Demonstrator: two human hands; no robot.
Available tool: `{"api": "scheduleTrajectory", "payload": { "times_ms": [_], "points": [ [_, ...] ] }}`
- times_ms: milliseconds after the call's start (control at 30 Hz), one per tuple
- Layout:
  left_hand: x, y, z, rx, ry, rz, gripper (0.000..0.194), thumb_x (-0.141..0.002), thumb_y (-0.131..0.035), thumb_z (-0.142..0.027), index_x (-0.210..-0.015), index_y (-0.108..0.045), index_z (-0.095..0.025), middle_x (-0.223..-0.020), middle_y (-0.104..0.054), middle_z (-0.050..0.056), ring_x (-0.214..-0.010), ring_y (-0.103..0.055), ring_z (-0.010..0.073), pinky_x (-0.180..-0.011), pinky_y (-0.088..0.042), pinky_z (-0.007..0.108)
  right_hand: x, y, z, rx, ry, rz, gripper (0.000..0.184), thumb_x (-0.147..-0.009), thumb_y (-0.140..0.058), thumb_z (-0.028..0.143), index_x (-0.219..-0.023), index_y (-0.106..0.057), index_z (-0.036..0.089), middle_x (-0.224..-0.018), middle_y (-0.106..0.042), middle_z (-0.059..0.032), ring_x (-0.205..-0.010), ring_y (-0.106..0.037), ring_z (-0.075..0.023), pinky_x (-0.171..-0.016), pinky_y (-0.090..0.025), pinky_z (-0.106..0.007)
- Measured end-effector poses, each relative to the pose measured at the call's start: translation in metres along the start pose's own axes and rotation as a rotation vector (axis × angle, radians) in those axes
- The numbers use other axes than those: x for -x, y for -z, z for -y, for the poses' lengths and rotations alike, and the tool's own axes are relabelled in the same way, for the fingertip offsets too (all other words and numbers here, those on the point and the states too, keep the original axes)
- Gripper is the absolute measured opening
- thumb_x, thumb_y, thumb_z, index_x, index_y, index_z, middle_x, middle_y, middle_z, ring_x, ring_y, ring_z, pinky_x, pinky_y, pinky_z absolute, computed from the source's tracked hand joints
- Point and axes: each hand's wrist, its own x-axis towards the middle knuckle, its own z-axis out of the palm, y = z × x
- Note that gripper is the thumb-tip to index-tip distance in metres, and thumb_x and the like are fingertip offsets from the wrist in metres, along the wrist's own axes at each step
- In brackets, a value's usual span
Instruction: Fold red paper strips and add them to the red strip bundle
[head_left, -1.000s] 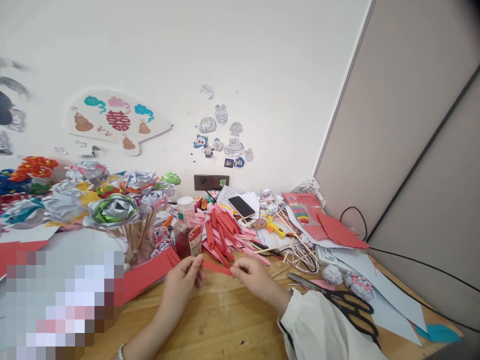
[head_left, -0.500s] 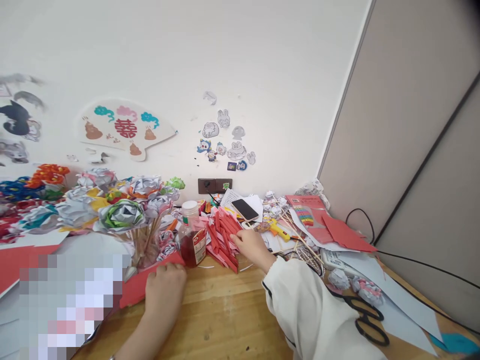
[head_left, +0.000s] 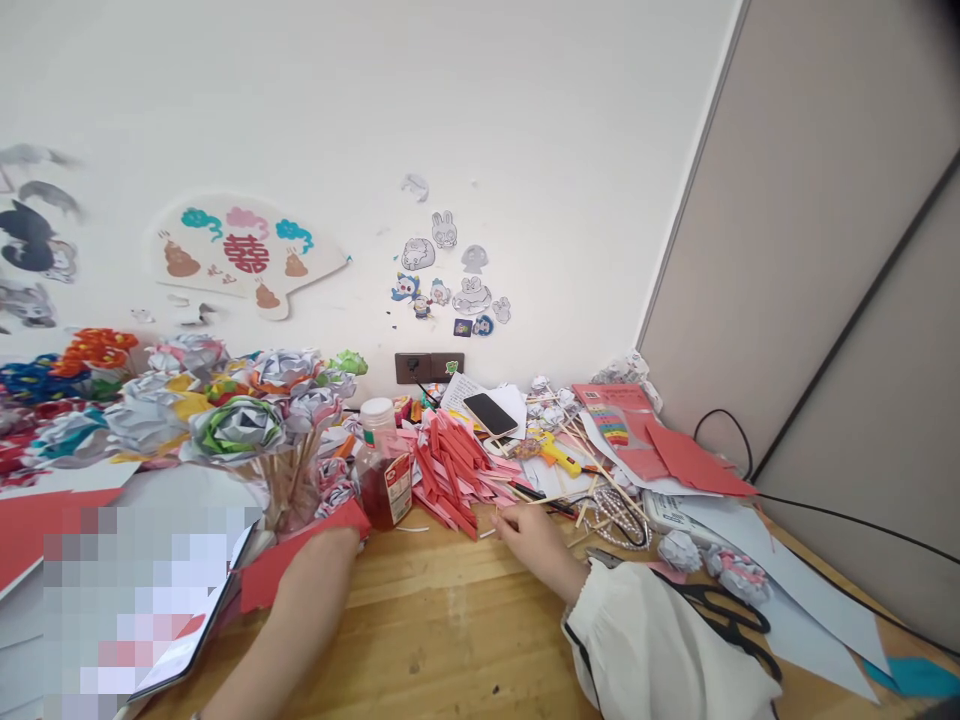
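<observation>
The desk (head_left: 450, 630) has bare front; left hand (head_left: 335, 548) touches red paper (head_left: 264, 580), right hand (head_left: 529, 535) is near red strips (head_left: 452, 465); both grips I cannot tell.

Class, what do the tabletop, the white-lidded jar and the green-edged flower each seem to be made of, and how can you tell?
Tabletop: wood or wood-look laminate, with a soft sheen; grain and dark knots show.
Jar: clear, glossy plastic or glass; something reddish shows through its side.
Flower: probably matt, folded paper, judging by its creases and layered edges.
</observation>
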Motion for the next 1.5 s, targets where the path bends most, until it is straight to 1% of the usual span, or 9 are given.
{"api": "scheduleTrajectory", "payload": {
  "times_ms": [367, 567, 667, 733, 833, 1033, 1267, 1400, 1500],
  "points": [
    [-0.018, 0.025, 0.015, -0.046, 0.02, 0.238, 0.03, -0.076, -0.034, -0.007, -0.074, -0.064, -0.013, -0.079, -0.069, 0.013, -0.076, -0.065, 0.0239, -0.066, -0.043, 0.031, 0.002, -0.001, -0.004, -0.091, 0.014, -0.002, 0.034, -0.082, -0.045, 0.026, -0.05, -0.047, 0.016, -0.048, -0.041, 0.004, -0.05, -0.037, -0.0101, -0.05, -0.019, -0.022],
    [-0.01, 0.031, 0.002, -0.176, 0.032, 0.101, 0.033, -0.078, -0.03, -0.002, -0.078, -0.061, -0.011, -0.075, -0.068, 0.014, -0.073, -0.065, 0.0249, -0.063, -0.044, 0.031, 0.001, 0.003, -0.003, -0.105, 0.017, -0.038, 0.034, -0.084, -0.046, 0.024, -0.05, -0.048, 0.016, -0.049, -0.043, 0.0035, -0.051, -0.039, -0.0109, -0.05, -0.023, -0.022],
    [0.001, 0.031, -0.02, -0.201, -0.089, -0.141, 0.027, -0.079, -0.034, -0.006, -0.083, -0.061, -0.012, -0.075, -0.066, 0.013, -0.078, -0.063, 0.0265, -0.063, -0.045, 0.032, 0.007, 0.01, 0.008, -0.177, 0.077, -0.109, 0.024, -0.086, -0.046, 0.025, -0.068, -0.059, 0.017, -0.064, -0.056, 0.0001, -0.06, -0.048, -0.0128, -0.056, -0.033, -0.022],
    [0.012, 0.023, -0.039, -0.089, -0.313, -0.299, 0.028, -0.078, -0.038, -0.006, -0.094, -0.059, -0.014, -0.083, -0.067, 0.011, -0.08, -0.062, 0.0232, -0.067, -0.047, 0.031, 0.015, 0.013, 0.018, -0.238, 0.194, -0.126, 0.014, -0.084, -0.052, 0.026, -0.091, -0.061, 0.018, -0.086, -0.062, -0.003, -0.072, -0.054, -0.0142, -0.063, -0.039, -0.023],
    [0.029, 0.002, -0.065, 0.109, -0.617, -0.437, 0.025, -0.084, -0.037, -0.01, -0.1, -0.056, -0.015, -0.083, -0.067, 0.008, -0.075, -0.062, 0.0187, -0.066, -0.049, 0.028, 0.028, 0.011, 0.03, -0.155, 0.438, -0.039, 0.032, -0.078, -0.063, 0.027, -0.109, -0.056, 0.021, -0.107, -0.06, -0.0056, -0.094, -0.054, -0.0181, -0.078, -0.041, -0.027],
    [0.043, -0.025, -0.088, 0.192, -0.853, -0.496, 0.028, -0.09, -0.029, -0.008, -0.096, -0.055, -0.014, -0.076, -0.066, 0.006, -0.064, -0.06, 0.0148, -0.059, -0.052, 0.025, 0.044, -0.001, 0.02, 0.204, 0.673, 0.03, 0.01, -0.085, -0.053, 0.018, -0.076, -0.058, 0.017, -0.073, -0.061, -0.0028, -0.071, -0.05, -0.0161, -0.063, -0.038, -0.027],
    [0.053, -0.036, -0.096, 0.124, -0.943, -0.421, 0.025, -0.089, -0.034, -0.008, -0.088, -0.058, -0.016, -0.077, -0.065, 0.006, -0.071, -0.06, 0.0165, -0.067, -0.051, 0.029, 0.058, 0.012, -0.003, 0.423, 0.688, 0.003, 0.02, -0.089, -0.048, 0.016, -0.071, -0.057, 0.017, -0.073, -0.06, -0.0032, -0.068, -0.048, -0.016, -0.057, -0.034, -0.027],
    [0.061, -0.053, -0.103, 0.11, -1.042, -0.312, 0.014, -0.086, -0.046, -0.011, -0.084, -0.058, -0.016, -0.079, -0.066, 0.007, -0.076, -0.06, 0.0172, -0.073, -0.05, 0.03, 0.062, 0.016, -0.001, 0.279, 0.54, 0.043, 0.014, -0.088, -0.049, 0.018, -0.079, -0.06, 0.016, -0.084, -0.062, -0.0044, -0.077, -0.052, -0.0168, -0.066, -0.04, -0.028],
    [0.061, -0.058, -0.102, 0.099, -0.967, -0.398, 0.013, -0.085, -0.047, -0.012, -0.09, -0.059, -0.014, -0.092, -0.069, 0.01, -0.092, -0.061, 0.0221, -0.079, -0.049, 0.034, 0.06, 0.016, 0.002, 0.11, 0.422, 0.028, 0.014, -0.087, -0.049, 0.015, -0.082, -0.062, 0.017, -0.088, -0.064, -0.0043, -0.083, -0.054, -0.0165, -0.074, -0.042, -0.028]
  ]
}}
